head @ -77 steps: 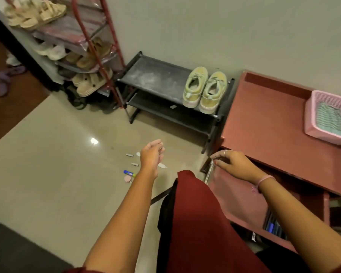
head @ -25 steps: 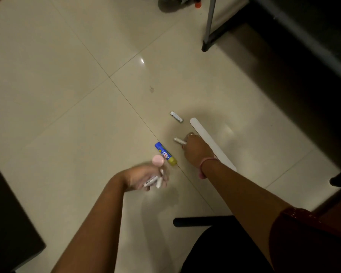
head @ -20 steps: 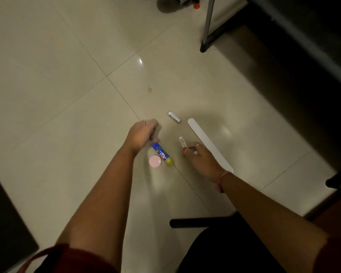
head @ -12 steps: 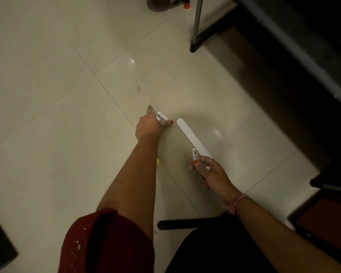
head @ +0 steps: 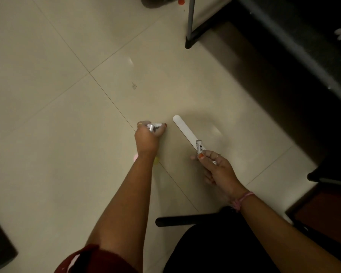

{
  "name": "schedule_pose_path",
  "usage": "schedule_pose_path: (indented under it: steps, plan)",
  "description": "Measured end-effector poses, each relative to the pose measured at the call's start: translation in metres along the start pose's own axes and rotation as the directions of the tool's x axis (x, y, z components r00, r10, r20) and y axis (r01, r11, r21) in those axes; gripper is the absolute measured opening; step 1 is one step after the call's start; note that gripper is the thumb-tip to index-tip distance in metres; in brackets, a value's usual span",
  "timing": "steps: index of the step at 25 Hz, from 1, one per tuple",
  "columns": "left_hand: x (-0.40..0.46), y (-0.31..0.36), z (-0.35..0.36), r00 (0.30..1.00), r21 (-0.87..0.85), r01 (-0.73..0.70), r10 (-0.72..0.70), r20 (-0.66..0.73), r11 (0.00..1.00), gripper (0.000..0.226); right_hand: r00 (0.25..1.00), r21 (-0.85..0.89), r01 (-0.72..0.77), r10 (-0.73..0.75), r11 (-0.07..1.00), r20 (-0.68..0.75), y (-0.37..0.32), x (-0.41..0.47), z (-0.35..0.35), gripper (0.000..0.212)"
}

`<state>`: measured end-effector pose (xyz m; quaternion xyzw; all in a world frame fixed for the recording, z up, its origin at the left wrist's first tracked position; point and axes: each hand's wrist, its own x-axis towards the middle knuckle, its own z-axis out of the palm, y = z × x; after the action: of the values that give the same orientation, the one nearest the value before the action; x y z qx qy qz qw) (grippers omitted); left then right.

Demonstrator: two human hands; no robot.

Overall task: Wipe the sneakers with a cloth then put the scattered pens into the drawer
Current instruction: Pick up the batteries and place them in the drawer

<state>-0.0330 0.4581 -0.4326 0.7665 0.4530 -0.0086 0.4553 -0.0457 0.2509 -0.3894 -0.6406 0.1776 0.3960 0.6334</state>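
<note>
On floor, hands each grip pen: left hand [head: 147, 139], right hand [head: 217, 168]

Only legible txt: "ybright" in dark letters, running lengthwise on the white pen [head: 199, 147] pinched in the right hand [head: 217, 170]; the word's start is cut off, the rest of the barrel hidden by the fingers. Left of that pen, the left hand [head: 147, 140] grips a second white pen [head: 153, 127] w/ dark marks, too blurred to read.
</note>
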Motion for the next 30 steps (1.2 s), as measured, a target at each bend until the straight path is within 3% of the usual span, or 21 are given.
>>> schedule_pose_path:
  steps: [3,5,8,11,16,21,25,30]
  plan:
    - [-0.024,0.011,-0.012,0.988,-0.355,0.153,-0.131,0.086,0.922,0.031,1.0,0.003,0.02,-0.02,1.0,0.006,-0.02,-0.016,-0.012,0.02]
    - [-0.056,0.041,-0.022,0.938,-0.643,0.334,-0.176,0.299,0.689,0.029,0.998,0.083,0.05,-0.052,0.995,0.025,-0.047,-0.041,-0.029,0.02]
    - [-0.09,0.067,-0.027,0.865,-0.78,0.494,-0.122,0.487,0.385,0.041,0.995,0.222,-0.009,-0.013,0.975,0.099,-0.067,-0.057,-0.038,0.035]
    - [-0.136,0.114,-0.042,0.835,-0.807,0.535,-0.01,0.55,0.25,0.047,0.989,0.347,-0.022,-0.03,0.937,0.145,-0.101,-0.102,-0.044,0.039]
    - [-0.208,0.179,-0.079,0.779,-0.706,0.584,-0.032,0.627,0.4,0.037,0.984,0.461,0.007,-0.088,0.887,0.154,-0.146,-0.197,-0.054,0.043]
    - [-0.298,0.234,-0.122,0.664,-0.601,0.688,-0.019,0.748,0.407,0.022,0.988,0.537,0.125,-0.155,0.834,0.011,-0.164,-0.303,-0.064,0.035]
    - [-0.379,0.26,-0.147,0.535,-0.483,0.722,0.042,0.844,0.496,0.026,0.964,0.387,0.262,-0.221,0.884,-0.149,-0.163,-0.397,-0.067,0.03]
    - [-0.476,0.264,-0.159,0.459,-0.4,0.734,0.033,0.888,0.549,0.022,0.881,0.153,0.371,-0.295,0.916,-0.37,-0.138,-0.487,-0.074,0.02]
